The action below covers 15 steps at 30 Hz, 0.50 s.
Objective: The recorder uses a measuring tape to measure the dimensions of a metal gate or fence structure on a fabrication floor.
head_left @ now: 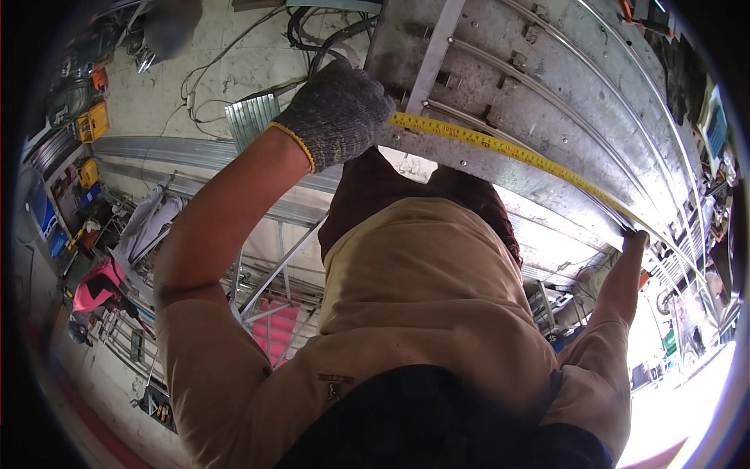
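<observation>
My left hand, in a dark grey knit glove with a yellow cuff, is closed in a fist on a yellow tape measure. The blade comes out beside the fist and runs to the right along the near edge of a grey metal table. Whether the case or the blade's end is inside the fist is hidden. My right arm is stretched far to the right. My right hand is close beside the blade, small in the picture, and its fingers cannot be made out.
Long thin metal rods lie across the table. Black cables hang near its far left corner. Metal profiles lie on the floor at left. Yellow bins and a pink item are further left. Bright light enters at lower right.
</observation>
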### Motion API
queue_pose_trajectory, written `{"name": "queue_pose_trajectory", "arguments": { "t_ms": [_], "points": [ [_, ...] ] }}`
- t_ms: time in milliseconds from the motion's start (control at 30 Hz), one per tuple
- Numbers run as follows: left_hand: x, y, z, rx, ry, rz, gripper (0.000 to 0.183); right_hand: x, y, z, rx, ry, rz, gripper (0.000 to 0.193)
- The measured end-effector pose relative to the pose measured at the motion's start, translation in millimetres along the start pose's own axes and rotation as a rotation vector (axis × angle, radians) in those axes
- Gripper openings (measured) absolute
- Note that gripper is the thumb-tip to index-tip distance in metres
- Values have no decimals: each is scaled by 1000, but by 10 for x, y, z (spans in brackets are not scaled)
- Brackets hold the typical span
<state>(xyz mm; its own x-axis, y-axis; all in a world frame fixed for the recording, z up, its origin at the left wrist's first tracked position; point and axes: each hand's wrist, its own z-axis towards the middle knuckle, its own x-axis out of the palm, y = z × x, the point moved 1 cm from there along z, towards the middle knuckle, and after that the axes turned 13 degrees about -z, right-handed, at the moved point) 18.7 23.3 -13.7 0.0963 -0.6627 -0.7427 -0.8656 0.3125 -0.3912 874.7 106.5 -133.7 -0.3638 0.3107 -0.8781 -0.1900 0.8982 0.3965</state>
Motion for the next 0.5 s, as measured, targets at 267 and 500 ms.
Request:
{"name": "queue_pose_trajectory", "arguments": {
  "t_ms": [267, 500],
  "points": [
    [6, -19, -56, 55, -91, -11, 20, -6, -50, 54, -37, 139, 165, 39],
    [-50, -31, -25, 79, -51, 66, 16, 118, -60, 53, -109, -6, 42, 23]
  ]
}}
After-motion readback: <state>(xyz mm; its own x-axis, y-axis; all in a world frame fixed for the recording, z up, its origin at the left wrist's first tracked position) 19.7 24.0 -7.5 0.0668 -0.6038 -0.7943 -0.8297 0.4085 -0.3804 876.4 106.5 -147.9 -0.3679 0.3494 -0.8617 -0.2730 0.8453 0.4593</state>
